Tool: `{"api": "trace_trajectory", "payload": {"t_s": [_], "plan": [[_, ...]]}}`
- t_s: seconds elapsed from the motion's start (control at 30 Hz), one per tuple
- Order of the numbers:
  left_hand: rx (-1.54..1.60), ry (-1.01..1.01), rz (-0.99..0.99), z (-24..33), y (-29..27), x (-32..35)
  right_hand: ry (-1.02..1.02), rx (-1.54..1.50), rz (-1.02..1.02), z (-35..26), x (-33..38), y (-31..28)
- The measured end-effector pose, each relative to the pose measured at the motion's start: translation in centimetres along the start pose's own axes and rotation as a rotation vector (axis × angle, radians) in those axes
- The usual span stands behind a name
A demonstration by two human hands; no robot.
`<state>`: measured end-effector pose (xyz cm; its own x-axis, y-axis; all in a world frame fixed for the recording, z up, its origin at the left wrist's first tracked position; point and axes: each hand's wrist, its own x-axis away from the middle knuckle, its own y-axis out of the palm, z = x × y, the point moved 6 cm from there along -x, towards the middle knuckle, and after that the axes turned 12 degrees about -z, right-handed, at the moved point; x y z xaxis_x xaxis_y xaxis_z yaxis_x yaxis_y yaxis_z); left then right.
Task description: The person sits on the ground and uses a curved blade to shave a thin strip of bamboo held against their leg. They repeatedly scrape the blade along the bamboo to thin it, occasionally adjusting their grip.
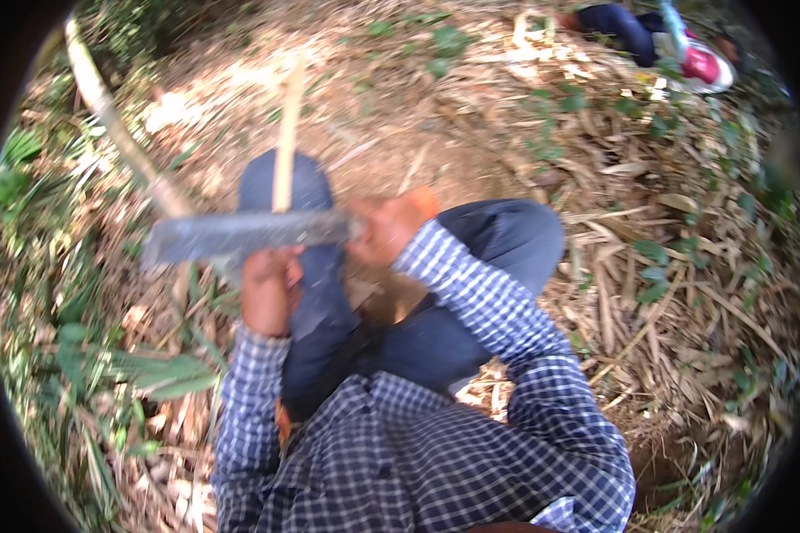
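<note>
The left hand [269, 298] has its fingers [260, 271] closed around the lower end of a thin pale stick [284, 151], which stands nearly upright and rises past the knee toward the top of the view. The right hand [384, 229] is closed on the handle end of a long, flat, grey blade [240, 235], which lies almost level and crosses in front of the stick just above the left hand; the blade is blurred, so whether its edge touches the stick cannot be told. Both sleeves are checked blue and white, and the hands work above the person's bent knees in dark blue trousers [498, 244]. Judging from this, the step in hand looks like trimming or shaving the stick with the blade. The next stroke calls for a firm hold on the stick and for the edge to run clear of the left fingers, which sit close below the blade. Around the legs lies bare earth strewn with dry leaves [667, 293], with green plants [151, 377] at the left and a slanting pale stem [116, 124] beyond. At the far upper right another person's leg and a red and white shoe [707, 67] show.
</note>
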<state>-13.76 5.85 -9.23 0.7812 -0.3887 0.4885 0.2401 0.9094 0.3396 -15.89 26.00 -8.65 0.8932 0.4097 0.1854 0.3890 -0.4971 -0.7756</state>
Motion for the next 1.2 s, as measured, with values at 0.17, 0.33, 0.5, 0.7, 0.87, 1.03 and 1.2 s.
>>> {"api": "trace_trajectory", "payload": {"t_s": [0.17, 0.33, 0.5, 0.7, 0.87, 1.03, 1.2], "plan": [[0.081, -0.031, -0.074, 1.4, 1.2, -0.1, 0.114, -0.026, 0.052, -0.5, -1.0, -1.9], [0.037, -0.082, -0.008, 1.1, 1.5, 0.4, 0.018, 0.077, 0.038, -0.6, -0.4, -1.5], [0.04, -0.072, -0.062, 2.1, 2.2, 0.2, 0.093, 0.043, 0.031, -0.5, -0.9, -1.6], [-0.009, -0.047, -0.069, 1.9, 1.8, 0.7, 0.05, 0.106, 0.009, -0.5, -0.5, -1.4], [-0.026, -0.08, -0.058, 1.3, 1.5, 0.8, 0.011, 0.039, 0.03, -1.0, -0.1, -1.3], [-0.005, -0.067, -0.059, 1.6, 1.9, 0.2, 0.079, 0.073, 0.092, 0.0, -1.0, -1.7], [-0.024, -0.083, -0.053, 0.9, 1.4, 0.7, 0.001, 0.074, 0.043, -0.8, 0.2, -0.7]]}}
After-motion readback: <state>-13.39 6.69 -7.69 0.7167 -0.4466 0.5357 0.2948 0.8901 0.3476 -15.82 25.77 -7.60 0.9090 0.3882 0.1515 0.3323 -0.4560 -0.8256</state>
